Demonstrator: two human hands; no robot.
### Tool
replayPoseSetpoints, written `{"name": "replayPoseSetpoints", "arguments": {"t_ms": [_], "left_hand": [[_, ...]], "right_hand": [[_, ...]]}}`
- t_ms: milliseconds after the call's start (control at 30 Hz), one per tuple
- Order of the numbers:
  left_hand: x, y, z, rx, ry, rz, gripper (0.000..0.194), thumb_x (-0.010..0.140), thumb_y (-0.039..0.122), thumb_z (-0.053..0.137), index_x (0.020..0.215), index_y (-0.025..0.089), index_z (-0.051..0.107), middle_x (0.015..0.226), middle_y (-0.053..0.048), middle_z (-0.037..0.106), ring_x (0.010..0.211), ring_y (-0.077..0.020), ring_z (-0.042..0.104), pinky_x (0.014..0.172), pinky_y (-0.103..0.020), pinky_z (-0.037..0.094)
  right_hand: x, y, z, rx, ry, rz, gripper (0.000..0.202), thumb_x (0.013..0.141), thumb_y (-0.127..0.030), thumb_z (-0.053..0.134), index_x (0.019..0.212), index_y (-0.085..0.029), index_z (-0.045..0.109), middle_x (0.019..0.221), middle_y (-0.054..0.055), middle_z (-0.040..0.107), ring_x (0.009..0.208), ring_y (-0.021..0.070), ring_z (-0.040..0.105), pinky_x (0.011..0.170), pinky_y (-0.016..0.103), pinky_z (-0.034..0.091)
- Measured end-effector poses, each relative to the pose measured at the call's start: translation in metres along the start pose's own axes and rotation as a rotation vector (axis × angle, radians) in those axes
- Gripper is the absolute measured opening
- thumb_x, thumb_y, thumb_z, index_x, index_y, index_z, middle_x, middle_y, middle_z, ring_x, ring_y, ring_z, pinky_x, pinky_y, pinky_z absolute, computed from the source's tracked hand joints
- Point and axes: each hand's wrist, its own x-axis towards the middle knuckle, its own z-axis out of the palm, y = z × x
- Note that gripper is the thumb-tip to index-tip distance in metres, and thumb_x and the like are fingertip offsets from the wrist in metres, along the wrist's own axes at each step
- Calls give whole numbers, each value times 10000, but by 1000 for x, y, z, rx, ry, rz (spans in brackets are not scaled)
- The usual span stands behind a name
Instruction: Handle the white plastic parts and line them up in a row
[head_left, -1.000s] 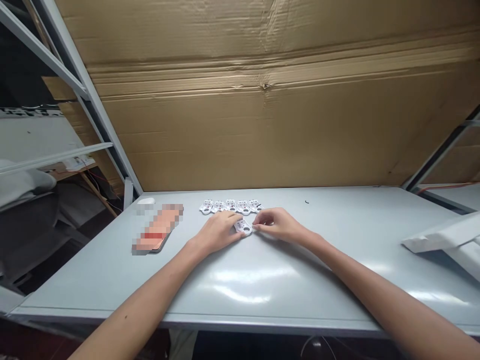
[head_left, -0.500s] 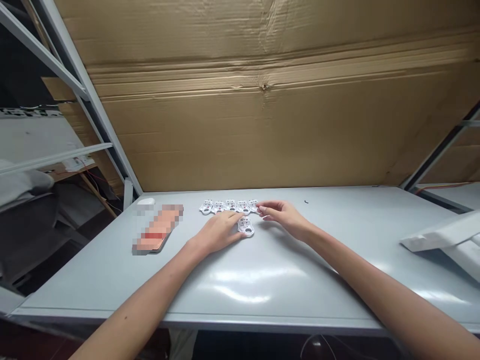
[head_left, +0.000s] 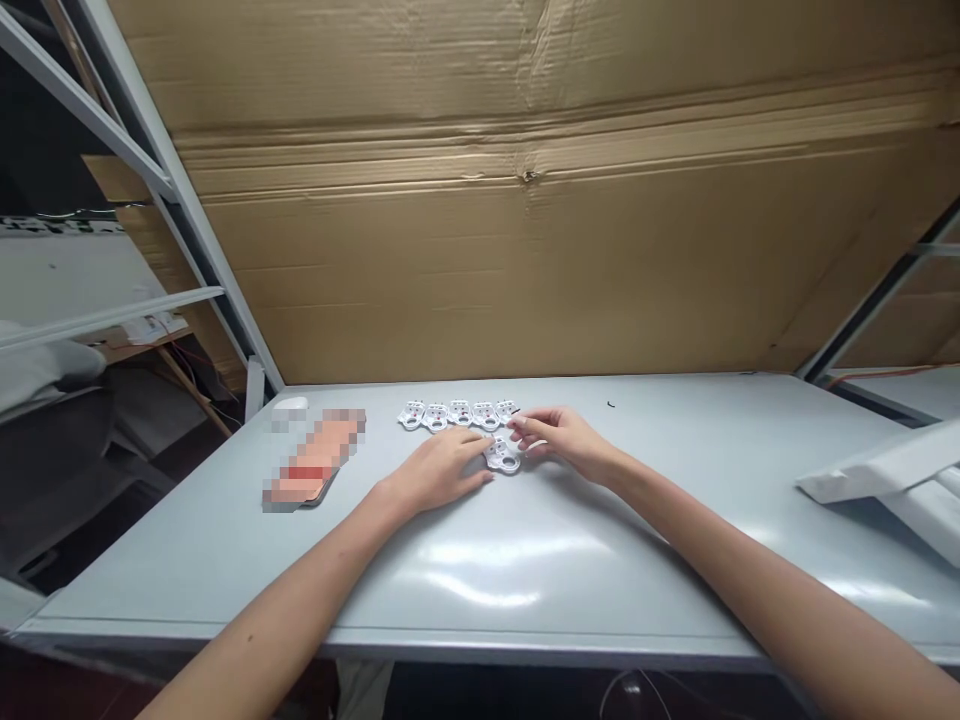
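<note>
A white plastic piece (head_left: 502, 457) with a round hole lies on the table in front of me, turned at an angle. My left hand (head_left: 444, 468) rests flat to its left, fingers stretched, a fingertip at its upper left edge and the thumb apart from it. Just above and right of that piece, my right hand (head_left: 559, 440) pinches what looks like a thin black sliver (head_left: 515, 411), very small in view. Behind both hands runs a row of several similar white pieces (head_left: 460, 414) with small red marks; the right fingertips partly cover the row's right end.
On the grey table (head_left: 480, 560), a pixelated orange-red flat object (head_left: 315, 462) lies left, with a white rounded item (head_left: 291, 404) behind it. A tiny black bit (head_left: 610, 404) lies right of the row. White wrapping (head_left: 885, 465) sits far right; a cardboard wall (head_left: 525, 270) stands behind.
The single white piece has turned and shifted slightly right. My left thumb has come away from it. My right hand has moved slightly, and a dark sliver now shows at its fingertips.
</note>
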Motion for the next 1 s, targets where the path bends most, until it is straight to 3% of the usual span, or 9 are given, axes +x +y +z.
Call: {"name": "replayPoseSetpoints", "arguments": {"t_ms": [333, 600, 800, 1000], "left_hand": [[-1, 3, 3, 3, 1, -5, 413, 945, 344, 559, 1316, 162, 547, 1307, -146, 590, 1159, -290, 578, 954, -407, 486], [0, 6, 9, -3, 12, 18, 458, 953, 303, 522, 1386, 165, 476, 1401, -146, 530, 1247, -283, 531, 1026, -412, 453], [0, 3, -4, -14, 2, 44, 299, 962, 290, 514, 1224, 181, 608, 1274, -122, 624, 1126, -268, 611, 953, -387, 487], [-1, 3, -7, -31, -23, 65, 246, 960, 270, 511, 1158, 225, 651, 1237, -88, 644, 1123, -257, 614, 958, -380, 479]], "right_hand": [[3, 6, -5, 157, 81, 68, 247, 796, -386, 746, 923, -176, 764, 1061, 102, 720, 982, 194, 662, 874, 277, 536], [3, 4, -3, 193, 71, 82, 218, 853, -342, 711, 973, -161, 739, 1013, 96, 737, 901, 169, 696, 847, 260, 562], [0, 0, -3, 213, 81, 108, 193, 825, -279, 734, 989, -180, 720, 1046, 106, 734, 962, 203, 702, 917, 324, 561], [1, -1, -1, 76, 47, 17, 253, 795, -388, 735, 889, -154, 712, 994, 118, 732, 991, 239, 690, 914, 368, 551]]}}
